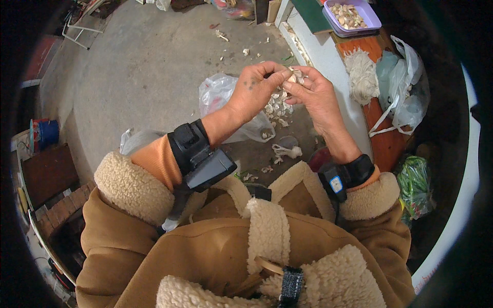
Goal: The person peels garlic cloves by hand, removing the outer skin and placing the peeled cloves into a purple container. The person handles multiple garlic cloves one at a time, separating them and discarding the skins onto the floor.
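Observation:
A garlic bulb with loose papery skin (296,76) is held between my two hands, above the floor. My left hand (256,86) pinches it from the left with thumb and forefinger. From the right, my right hand (317,94) grips it with thumb and fingers. Below them, garlic skins (278,104) lie scattered beside a clear plastic bag (219,94). A garlic bulb (290,151) with its dry stalk lies nearer my body. At the top right, a lilac plastic tub (371,17) holds separated garlic cloves (348,16).
To the right, a grey cloth (361,75) and knotted plastic bags (408,84) lie on a reddish wooden board (387,152). A bag of green vegetables (414,184) is at my right. A blue bucket (49,133) and a white metal frame (79,34) stand at the left.

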`<state>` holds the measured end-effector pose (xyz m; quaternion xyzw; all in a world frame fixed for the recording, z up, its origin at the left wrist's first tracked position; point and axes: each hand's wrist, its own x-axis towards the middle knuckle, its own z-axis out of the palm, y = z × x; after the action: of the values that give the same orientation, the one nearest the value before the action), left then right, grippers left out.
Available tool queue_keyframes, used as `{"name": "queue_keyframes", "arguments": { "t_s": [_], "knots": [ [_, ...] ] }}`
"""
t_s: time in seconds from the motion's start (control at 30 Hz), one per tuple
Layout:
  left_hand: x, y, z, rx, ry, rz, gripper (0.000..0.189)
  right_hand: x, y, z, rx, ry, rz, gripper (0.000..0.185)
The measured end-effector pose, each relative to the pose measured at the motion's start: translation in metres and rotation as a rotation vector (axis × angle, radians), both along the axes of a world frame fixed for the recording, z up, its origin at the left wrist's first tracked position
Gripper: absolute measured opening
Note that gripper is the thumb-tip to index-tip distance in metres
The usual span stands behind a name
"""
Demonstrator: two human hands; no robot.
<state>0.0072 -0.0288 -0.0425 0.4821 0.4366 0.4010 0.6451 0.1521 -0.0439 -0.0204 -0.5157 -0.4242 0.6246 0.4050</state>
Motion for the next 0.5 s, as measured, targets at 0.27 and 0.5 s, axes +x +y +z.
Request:
{"name": "queue_keyframes", "arguments": {
  "t_s": [0.27, 0.5],
  "knots": [
    [-0.002, 0.002, 0.004, 0.155, 0.208, -0.081, 0.019, 0.007, -0.001, -0.003, -0.067, 0.158, 0.035, 0.038],
    [0.000, 0.003, 0.005, -0.071, 0.018, -0.052, 0.019, 0.011, -0.004, 0.001, -0.142, 0.266, 0.085, 0.042]
  ]
}}
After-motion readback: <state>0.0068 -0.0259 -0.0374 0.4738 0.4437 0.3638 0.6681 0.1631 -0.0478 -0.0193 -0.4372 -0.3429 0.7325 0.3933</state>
